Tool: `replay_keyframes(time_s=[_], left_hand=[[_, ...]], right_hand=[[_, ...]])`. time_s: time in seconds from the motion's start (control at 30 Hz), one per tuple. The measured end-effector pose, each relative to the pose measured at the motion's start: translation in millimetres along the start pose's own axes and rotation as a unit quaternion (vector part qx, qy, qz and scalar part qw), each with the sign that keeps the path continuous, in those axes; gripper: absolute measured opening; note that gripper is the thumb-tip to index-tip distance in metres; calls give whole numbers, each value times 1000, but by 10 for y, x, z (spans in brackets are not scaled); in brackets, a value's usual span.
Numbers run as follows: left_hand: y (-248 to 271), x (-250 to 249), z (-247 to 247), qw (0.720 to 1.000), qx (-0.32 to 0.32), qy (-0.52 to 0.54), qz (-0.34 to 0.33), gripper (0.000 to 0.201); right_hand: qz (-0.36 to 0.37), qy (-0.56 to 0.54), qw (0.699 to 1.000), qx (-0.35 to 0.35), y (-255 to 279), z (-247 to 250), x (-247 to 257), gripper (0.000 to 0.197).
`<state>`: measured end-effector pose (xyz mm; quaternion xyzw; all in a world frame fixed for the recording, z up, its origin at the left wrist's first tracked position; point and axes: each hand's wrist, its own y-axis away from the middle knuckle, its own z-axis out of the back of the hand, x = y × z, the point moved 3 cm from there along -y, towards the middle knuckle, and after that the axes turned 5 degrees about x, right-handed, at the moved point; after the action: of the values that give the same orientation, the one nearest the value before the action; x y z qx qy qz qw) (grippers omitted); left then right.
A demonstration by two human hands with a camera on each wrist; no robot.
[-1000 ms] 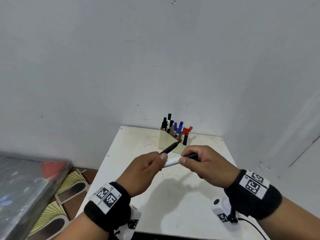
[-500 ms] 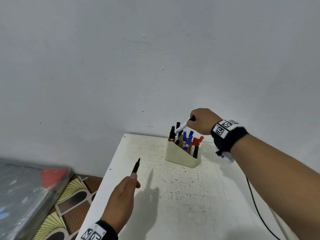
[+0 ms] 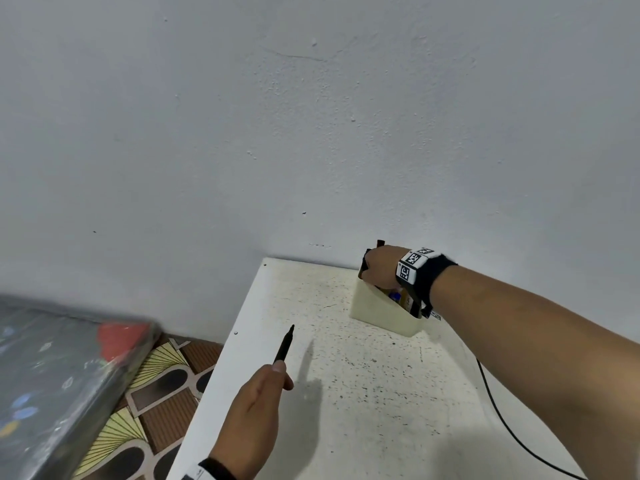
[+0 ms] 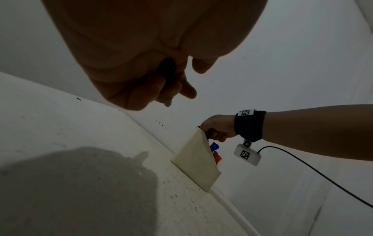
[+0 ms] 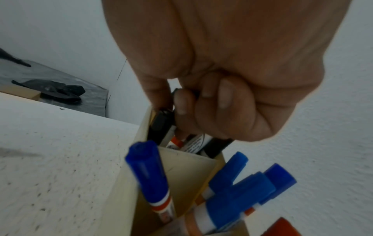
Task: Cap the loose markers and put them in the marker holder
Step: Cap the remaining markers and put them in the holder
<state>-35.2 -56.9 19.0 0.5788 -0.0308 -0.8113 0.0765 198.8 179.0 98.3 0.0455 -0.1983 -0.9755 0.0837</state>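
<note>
A cream marker holder (image 3: 377, 311) stands at the back of the white table (image 3: 346, 410), against the wall. My right hand (image 3: 372, 271) is on top of its far end and grips a white-barrelled black marker (image 5: 196, 142) that reaches down into the end compartment; the fingers (image 5: 181, 102) hide most of it. Blue-capped markers (image 5: 147, 172) and a red cap (image 5: 282, 228) fill the nearer compartments. My left hand (image 3: 282, 372) hovers over the table's left part and pinches a thin black marker (image 3: 284, 346) that points up and away.
A black cable (image 3: 502, 420) runs across the table's right side from the right wrist. Left of the table lies a dark plastic-wrapped bundle (image 3: 52, 375) over a patterned floor (image 3: 156, 393). The grey wall stands right behind the holder.
The hands have parted. My right hand carried the white-barrelled marker to the holder and lowered it in. My left hand stayed over the table's left part with the thin black marker.
</note>
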Motion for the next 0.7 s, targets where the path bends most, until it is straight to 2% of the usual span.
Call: replay_keyframes(time_s=[0.1, 0.17, 0.23, 0.33, 0.43, 0.47, 0.53, 0.57, 0.63, 0.7], left_hand=[[-21, 23, -14, 1000, 9, 8, 4, 45], [-27, 34, -23, 1000, 10, 23, 6, 44], [-32, 51, -38, 999, 16, 33, 10, 42], [-29, 52, -54, 999, 23, 34, 8, 41], [11, 3, -52, 999, 27, 37, -3, 42], [30, -12, -47, 999, 33, 39, -8, 42], [74, -46, -41, 998, 49, 44, -20, 40], [98, -59, -45, 997, 58, 44, -27, 38], [134, -76, -59, 996, 73, 41, -44, 33], [213, -139, -91, 992, 99, 44, -59, 32]], right_hand=[[2, -50, 999, 18, 10, 38, 42, 33], [17, -81, 996, 16, 40, 68, 39, 25], [-18, -156, 987, 46, 29, 40, -56, 18], [-33, -221, 974, 43, 22, 12, -176, 34], [-11, -226, 974, -10, 127, 73, -217, 50], [-5, -222, 975, -20, 226, 112, -228, 47], [19, -247, 968, -36, 468, 169, -268, 25], [25, -307, 950, -42, 603, 160, -320, 17], [23, -474, 877, -71, 886, 63, -441, 17], [17, -581, 809, -90, 1186, -109, -523, 21]])
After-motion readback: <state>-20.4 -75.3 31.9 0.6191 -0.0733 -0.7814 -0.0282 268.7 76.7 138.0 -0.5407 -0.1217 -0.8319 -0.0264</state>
